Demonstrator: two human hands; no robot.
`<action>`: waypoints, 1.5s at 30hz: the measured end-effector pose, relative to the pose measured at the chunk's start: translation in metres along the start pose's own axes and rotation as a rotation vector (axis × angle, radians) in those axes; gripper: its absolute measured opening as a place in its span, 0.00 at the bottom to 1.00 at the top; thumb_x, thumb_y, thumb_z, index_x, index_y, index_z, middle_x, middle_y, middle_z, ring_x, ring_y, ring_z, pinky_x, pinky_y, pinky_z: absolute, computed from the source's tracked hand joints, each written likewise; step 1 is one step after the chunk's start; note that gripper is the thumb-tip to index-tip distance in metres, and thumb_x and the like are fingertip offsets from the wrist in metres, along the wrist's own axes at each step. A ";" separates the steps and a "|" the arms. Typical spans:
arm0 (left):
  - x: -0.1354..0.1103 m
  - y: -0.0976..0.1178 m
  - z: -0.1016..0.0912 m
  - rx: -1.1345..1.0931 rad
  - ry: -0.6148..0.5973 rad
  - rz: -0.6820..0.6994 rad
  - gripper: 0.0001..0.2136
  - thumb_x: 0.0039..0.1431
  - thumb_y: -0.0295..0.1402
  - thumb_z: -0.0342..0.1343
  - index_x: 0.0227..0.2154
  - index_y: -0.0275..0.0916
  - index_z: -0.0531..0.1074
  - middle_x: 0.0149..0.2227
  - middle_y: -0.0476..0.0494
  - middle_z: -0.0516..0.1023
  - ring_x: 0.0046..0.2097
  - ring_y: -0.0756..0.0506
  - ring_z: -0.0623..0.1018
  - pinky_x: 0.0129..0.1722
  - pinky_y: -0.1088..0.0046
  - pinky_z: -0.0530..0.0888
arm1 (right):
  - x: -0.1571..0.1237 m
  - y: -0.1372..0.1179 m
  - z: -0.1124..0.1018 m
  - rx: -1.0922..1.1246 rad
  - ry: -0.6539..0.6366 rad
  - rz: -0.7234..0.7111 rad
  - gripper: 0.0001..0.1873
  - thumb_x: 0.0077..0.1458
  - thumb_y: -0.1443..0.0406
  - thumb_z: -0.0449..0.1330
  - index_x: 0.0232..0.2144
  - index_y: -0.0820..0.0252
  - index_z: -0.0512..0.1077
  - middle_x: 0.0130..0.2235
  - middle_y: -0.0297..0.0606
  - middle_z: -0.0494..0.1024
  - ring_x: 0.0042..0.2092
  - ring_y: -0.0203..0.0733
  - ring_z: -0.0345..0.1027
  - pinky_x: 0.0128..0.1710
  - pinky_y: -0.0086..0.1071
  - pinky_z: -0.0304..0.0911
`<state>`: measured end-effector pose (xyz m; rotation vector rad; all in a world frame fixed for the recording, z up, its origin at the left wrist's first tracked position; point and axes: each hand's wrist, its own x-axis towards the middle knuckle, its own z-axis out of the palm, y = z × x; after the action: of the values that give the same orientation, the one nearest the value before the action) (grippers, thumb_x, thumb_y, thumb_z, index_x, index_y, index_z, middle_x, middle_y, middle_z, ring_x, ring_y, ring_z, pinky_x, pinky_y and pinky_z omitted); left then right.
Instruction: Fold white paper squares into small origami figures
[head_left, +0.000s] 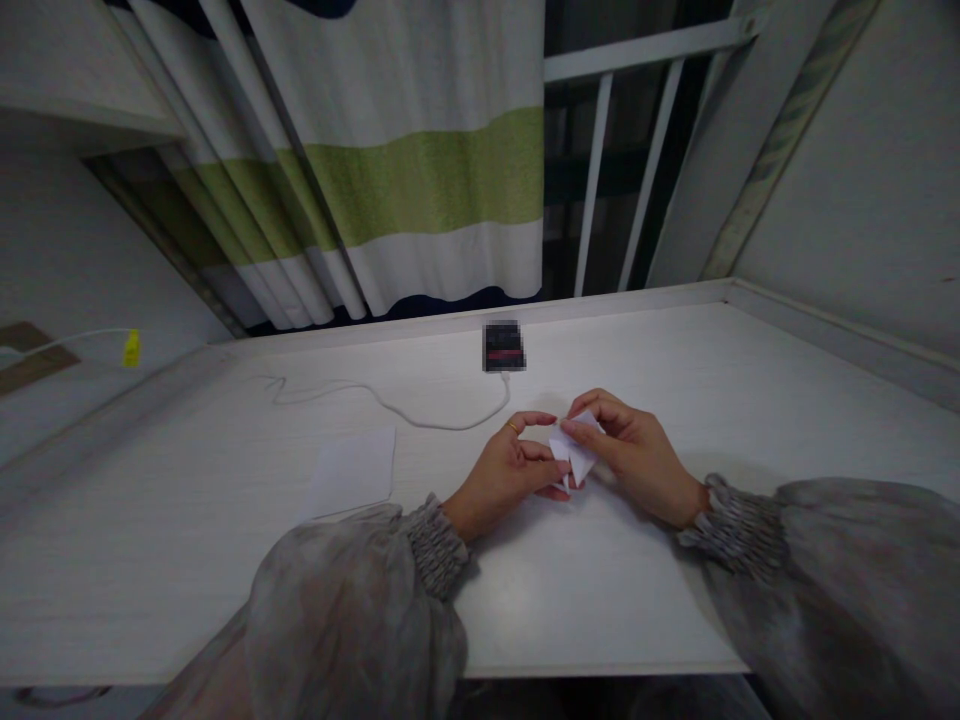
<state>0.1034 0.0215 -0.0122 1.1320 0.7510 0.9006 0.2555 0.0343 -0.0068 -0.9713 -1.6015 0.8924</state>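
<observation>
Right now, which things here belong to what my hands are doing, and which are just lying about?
In hand: small folded white paper piece, pinched by left hand and right hand.
Lying about: flat white paper sheet, thin white cable, small dark box.

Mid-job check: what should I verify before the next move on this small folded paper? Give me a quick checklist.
1. Grip: left hand and right hand both pinch the folded paper - ok.
2. Paper well in from the desk edge - ok.
3. Spare sheet flat, left of the left hand, not touched - ok.
4. Cable behind the hands, apart from the paper - ok.
5. Creases aligned - cannot tell, too small and dim.
</observation>
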 end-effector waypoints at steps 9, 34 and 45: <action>0.001 0.000 0.000 -0.013 0.029 -0.001 0.22 0.42 0.24 0.61 0.40 0.36 0.58 0.21 0.49 0.75 0.27 0.47 0.77 0.29 0.71 0.72 | 0.001 0.003 0.000 0.002 0.013 -0.030 0.09 0.47 0.62 0.58 0.19 0.60 0.69 0.30 0.35 0.65 0.32 0.36 0.60 0.30 0.30 0.57; -0.002 0.002 0.001 -0.089 -0.001 -0.058 0.24 0.40 0.23 0.63 0.40 0.37 0.58 0.24 0.48 0.76 0.28 0.47 0.77 0.30 0.72 0.71 | 0.001 0.007 -0.001 0.037 0.083 -0.050 0.08 0.47 0.63 0.58 0.20 0.60 0.67 0.30 0.33 0.65 0.32 0.35 0.60 0.30 0.30 0.54; -0.002 0.002 0.001 -0.107 0.000 -0.054 0.25 0.39 0.22 0.63 0.40 0.36 0.58 0.23 0.49 0.76 0.27 0.48 0.77 0.32 0.70 0.72 | 0.002 0.007 -0.002 -0.005 0.079 -0.049 0.08 0.47 0.63 0.58 0.20 0.60 0.68 0.30 0.33 0.66 0.31 0.35 0.59 0.31 0.30 0.55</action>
<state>0.1029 0.0196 -0.0104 1.0128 0.7219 0.8848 0.2584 0.0388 -0.0120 -0.9549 -1.5543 0.8070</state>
